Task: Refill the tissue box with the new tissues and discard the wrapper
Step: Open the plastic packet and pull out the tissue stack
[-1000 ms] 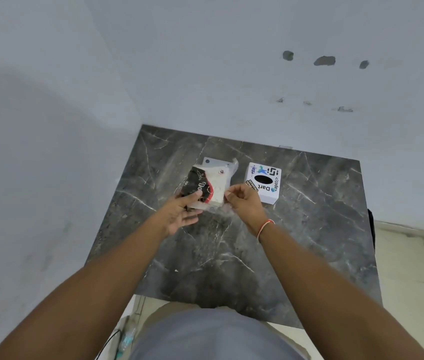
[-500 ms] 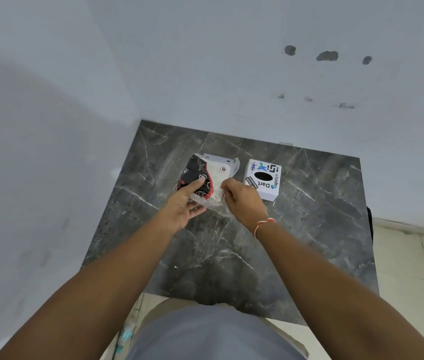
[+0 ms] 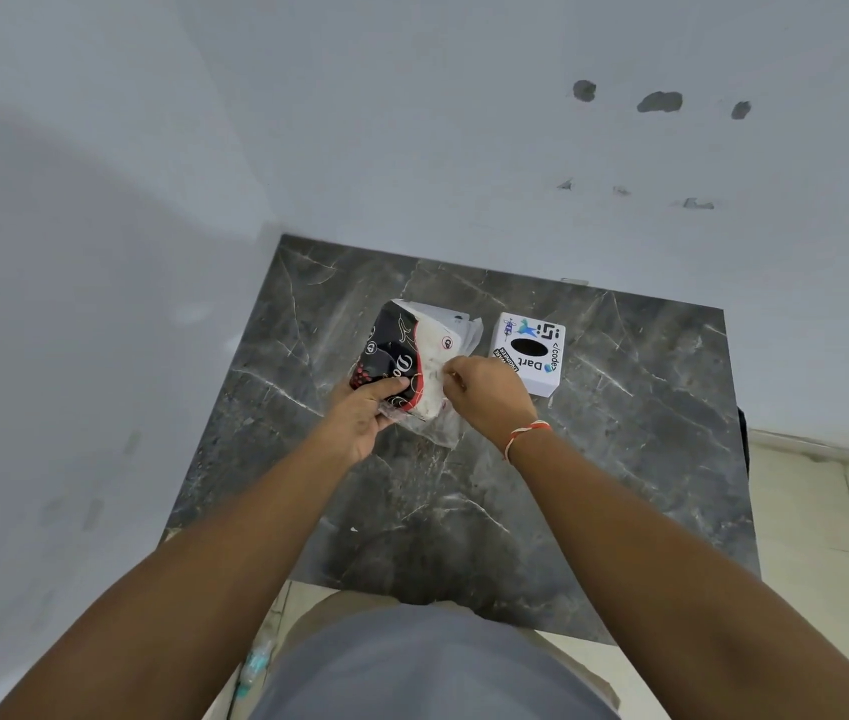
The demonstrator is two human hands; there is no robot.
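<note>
The left hand (image 3: 360, 415) covers the near corner of the tissue pack (image 3: 414, 358), and the print on its black-and-red wrapper is half hidden under the thumb. The right hand (image 3: 485, 394) pinches the pack's white face; the fingertips are too bunched to make out. Since a moment ago the pack has tipped further up off the dark marble table (image 3: 646, 459), long axis running away toward the wall. The tissue box (image 3: 530, 353) sits just right, oval slot upward

Both hands (image 3: 370, 413) grip tissue pack (image 3: 412, 356) beside box (image 3: 531, 356).
</note>
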